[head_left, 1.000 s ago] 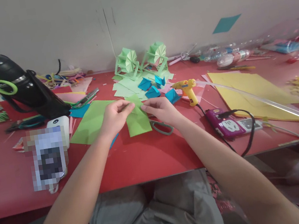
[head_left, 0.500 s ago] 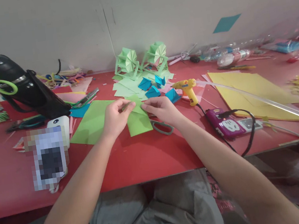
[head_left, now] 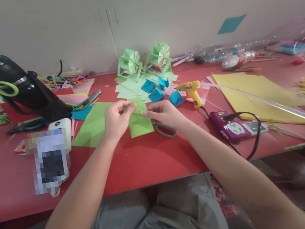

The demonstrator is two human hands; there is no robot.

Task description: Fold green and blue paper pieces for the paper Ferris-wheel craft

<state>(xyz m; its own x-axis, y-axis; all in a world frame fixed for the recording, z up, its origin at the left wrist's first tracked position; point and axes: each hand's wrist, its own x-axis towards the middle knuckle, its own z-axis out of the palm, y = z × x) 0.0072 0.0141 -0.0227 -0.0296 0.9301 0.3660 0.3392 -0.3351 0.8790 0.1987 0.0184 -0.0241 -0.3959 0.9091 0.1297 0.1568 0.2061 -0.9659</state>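
Note:
Between my hands is a strip of light green paper (head_left: 141, 125), its upper part partly folded over. My left hand (head_left: 117, 120) pinches the paper's upper left side between thumb and fingers. At its right edge my right hand (head_left: 165, 113) grips it, thumb on top. A larger green sheet (head_left: 93, 128) lies flat, partly under my left hand. Just below my right hand shows the grey handle of scissors (head_left: 166, 130), the rest hidden. Several folded blue paper pieces (head_left: 155, 95) sit beyond my hands, beside a yellow glue gun (head_left: 193, 93).
Two pale green folded-paper models (head_left: 131, 62) stand near the wall. A black bottle (head_left: 22, 88) leans at left, behind a white device (head_left: 61, 130). At right are a purple power strip (head_left: 233, 128), yellow paper sheets (head_left: 264, 94) and plastic bottles (head_left: 237, 59).
The green strip has shifted slightly left and up. My right hand has slid a little left along it, with its thumb lower; my left hand has moved slightly left.

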